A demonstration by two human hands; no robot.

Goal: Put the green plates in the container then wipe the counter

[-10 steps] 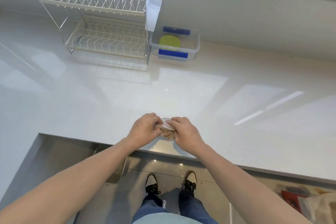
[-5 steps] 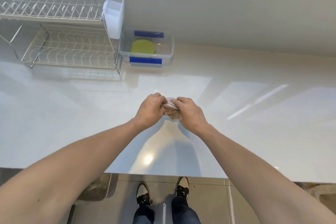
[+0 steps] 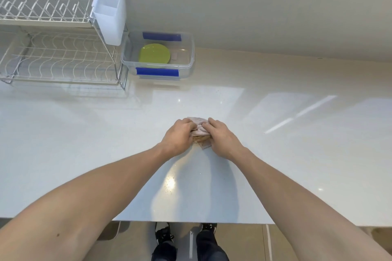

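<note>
A green plate [image 3: 154, 53] lies inside the clear plastic container [image 3: 189, 65] with blue clips, at the back of the white counter [image 3: 84, 133] against the wall. In the middle of the counter a crumpled pinkish-beige cloth [image 3: 199, 128] sits between my two hands. My left hand [image 3: 177, 136] grips its left side with curled fingers. My right hand [image 3: 220, 136] holds its right side, fingers bent over the top. The cloth rests on the counter surface; most of it is hidden under my fingers.
A white two-tier wire dish rack [image 3: 57, 57] stands at the back left, with a white plastic cutlery holder [image 3: 110, 9] hung on its right end, beside the container. The counter's front edge [image 3: 191, 221] runs below my forearms, my shoes on the floor beyond.
Both hands with the cloth have moved from the counter's front edge towards its middle. The cloth now lies down on the surface. The view has shifted closer to the counter.
</note>
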